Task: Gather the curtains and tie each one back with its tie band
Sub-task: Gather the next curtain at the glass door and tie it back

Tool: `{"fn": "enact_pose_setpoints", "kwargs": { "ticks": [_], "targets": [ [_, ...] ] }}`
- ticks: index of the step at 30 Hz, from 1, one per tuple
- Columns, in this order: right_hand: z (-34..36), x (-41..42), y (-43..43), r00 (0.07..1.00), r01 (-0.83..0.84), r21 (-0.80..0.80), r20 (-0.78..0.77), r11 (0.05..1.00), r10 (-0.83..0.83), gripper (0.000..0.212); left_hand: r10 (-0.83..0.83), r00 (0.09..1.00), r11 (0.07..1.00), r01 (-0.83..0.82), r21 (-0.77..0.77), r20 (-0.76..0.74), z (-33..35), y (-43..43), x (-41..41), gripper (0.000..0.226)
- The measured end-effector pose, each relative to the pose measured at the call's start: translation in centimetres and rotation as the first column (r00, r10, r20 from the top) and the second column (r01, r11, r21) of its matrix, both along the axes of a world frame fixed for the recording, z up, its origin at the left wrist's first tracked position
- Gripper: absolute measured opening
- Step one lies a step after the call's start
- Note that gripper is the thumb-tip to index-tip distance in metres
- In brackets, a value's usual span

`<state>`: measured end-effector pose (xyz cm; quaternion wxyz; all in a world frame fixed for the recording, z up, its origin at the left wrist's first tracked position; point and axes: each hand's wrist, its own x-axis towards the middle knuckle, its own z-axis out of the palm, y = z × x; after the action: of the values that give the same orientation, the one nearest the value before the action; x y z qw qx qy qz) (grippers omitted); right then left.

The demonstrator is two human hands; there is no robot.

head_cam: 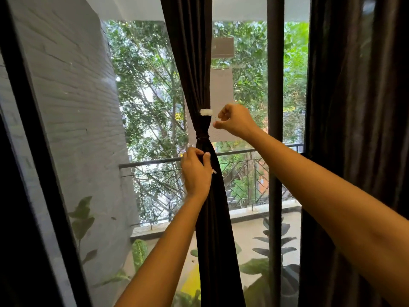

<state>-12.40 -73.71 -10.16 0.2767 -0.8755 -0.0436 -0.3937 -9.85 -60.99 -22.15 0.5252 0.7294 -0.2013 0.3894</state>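
Observation:
A dark brown curtain [212, 218] hangs gathered in the middle of the window, cinched by a dark tie band [202, 137] with a white fastening patch [206, 112] just above it. My left hand [195, 171] grips the bunched curtain just below the band. My right hand [235, 121] is to the right of the white patch, fingers curled, apart from the fabric; nothing shows in it. A second dark curtain [354, 129] hangs loose at the right edge.
Behind the glass are a balcony railing [155, 162], a grey brick wall [77, 107], trees and potted plants. A dark window post [275, 107] stands between the two curtains. A dark frame [33, 151] slants along the left.

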Motion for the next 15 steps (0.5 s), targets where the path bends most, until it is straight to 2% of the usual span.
{"fn": "enact_pose_setpoints", "kwargs": {
  "ticks": [4, 7, 10, 15],
  "targets": [
    [-2.8, -1.3, -2.3, 0.986, 0.134, 0.045, -0.104, 0.990, -0.129, 0.025, 0.008, 0.994, 1.000, -0.009, 0.016, 0.110, 0.4, -1.7, -0.6, 0.015],
    [-4.7, -2.9, -4.0, 0.966, 0.209, 0.044, -0.166, 0.977, -0.199, 0.018, -0.081, 0.987, 0.994, 0.070, 0.082, 0.141, 1.0, -3.9, -1.3, 0.014],
    [-6.2, -4.4, -6.4, 0.947, 0.275, 0.062, -0.191, 0.960, -0.259, 0.026, -0.203, 0.975, 0.973, 0.190, 0.134, 0.091, 1.1, -6.8, -1.6, 0.015],
    [-6.8, -7.9, -13.0, 0.915, 0.346, 0.045, -0.237, 0.937, -0.326, 0.018, -0.324, 0.944, 0.921, 0.329, 0.208, -0.058, 1.4, -12.8, -3.5, 0.012]
  ]
}}
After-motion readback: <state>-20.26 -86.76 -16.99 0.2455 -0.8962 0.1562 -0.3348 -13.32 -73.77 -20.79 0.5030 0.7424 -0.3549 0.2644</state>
